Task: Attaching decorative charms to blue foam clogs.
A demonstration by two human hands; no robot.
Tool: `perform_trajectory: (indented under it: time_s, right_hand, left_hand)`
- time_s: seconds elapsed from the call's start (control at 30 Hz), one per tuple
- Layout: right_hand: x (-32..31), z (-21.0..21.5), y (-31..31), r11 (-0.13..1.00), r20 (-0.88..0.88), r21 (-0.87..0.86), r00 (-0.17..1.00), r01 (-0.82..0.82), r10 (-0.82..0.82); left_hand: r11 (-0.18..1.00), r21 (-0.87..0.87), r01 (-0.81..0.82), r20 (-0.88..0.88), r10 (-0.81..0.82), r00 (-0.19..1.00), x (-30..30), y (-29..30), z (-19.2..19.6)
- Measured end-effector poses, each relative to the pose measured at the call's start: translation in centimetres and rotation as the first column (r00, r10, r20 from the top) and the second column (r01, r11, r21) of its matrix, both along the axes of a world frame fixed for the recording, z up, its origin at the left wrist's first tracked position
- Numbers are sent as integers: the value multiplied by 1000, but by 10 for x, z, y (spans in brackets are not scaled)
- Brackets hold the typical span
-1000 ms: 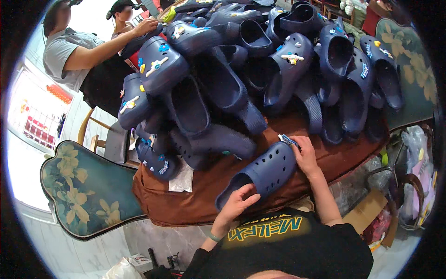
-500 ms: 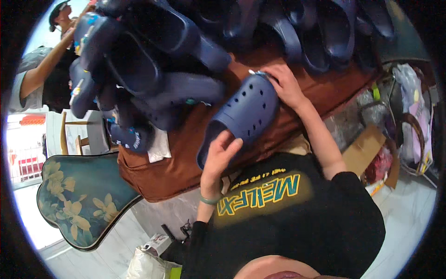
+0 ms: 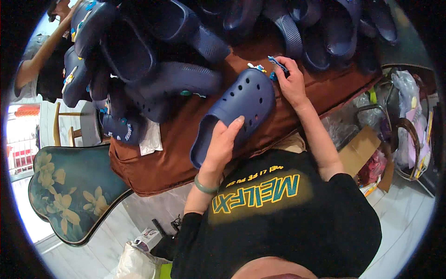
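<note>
My left hand (image 3: 224,142) grips a dark blue clog (image 3: 244,100), its fingers inside the opening and its thumb over the side. The clog lies tilted above the brown cloth, toe pointing away and to the right, with round holes across its upper. A small white and yellow charm (image 3: 256,68) sits at the toe. Just right of the toe, my right hand (image 3: 291,86) pinches a small blue shoe charm (image 3: 278,64) between thumb and fingers. The charm's exact shape is partly hidden by the fingers.
Many blue clogs (image 3: 186,80) are heaped along the far side of the brown-covered table (image 3: 172,172). A white packet (image 3: 151,138) lies at its left. A flowered chair (image 3: 65,200) stands left, bags and cardboard (image 3: 360,151) right. Another person's arm (image 3: 44,56) shows far left.
My right hand has lifted off the clog's toe, and the blue charm in its fingers now shows. The white and yellow charm at the toe is uncovered. The clog has shifted slightly left.
</note>
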State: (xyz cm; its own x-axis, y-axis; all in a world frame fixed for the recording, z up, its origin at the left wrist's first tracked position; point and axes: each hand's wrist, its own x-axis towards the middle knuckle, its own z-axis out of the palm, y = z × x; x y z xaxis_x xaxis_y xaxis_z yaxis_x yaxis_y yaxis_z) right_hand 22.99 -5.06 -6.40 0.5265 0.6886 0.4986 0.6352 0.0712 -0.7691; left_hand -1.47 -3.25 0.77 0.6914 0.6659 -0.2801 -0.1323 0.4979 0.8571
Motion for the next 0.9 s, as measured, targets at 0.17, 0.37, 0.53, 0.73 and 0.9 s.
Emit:
perform_trajectory:
  time_s: [0.17,0.37,0.53,0.73,0.9]
  right_hand:
    - [7,-1,-10,999,-104,31,994,-10,13]
    - [5,4,-9,998,-285,-48,958,-32,17]
    - [10,8,3,998,262,-59,965,11,5]
    - [-3,21,4,977,498,-203,852,-63,159]
    - [-12,20,24,964,649,-260,729,-60,220]
  left_hand:
    - [996,89,17,-83,-9,997,-28,-3,4]
    - [999,-25,25,-103,-27,994,-50,6,0]
    - [995,76,64,-135,-53,989,-29,7,6]
    - [560,678,476,-714,348,608,-51,11,66]
    - [-49,830,-555,534,356,767,-76,-7,158]
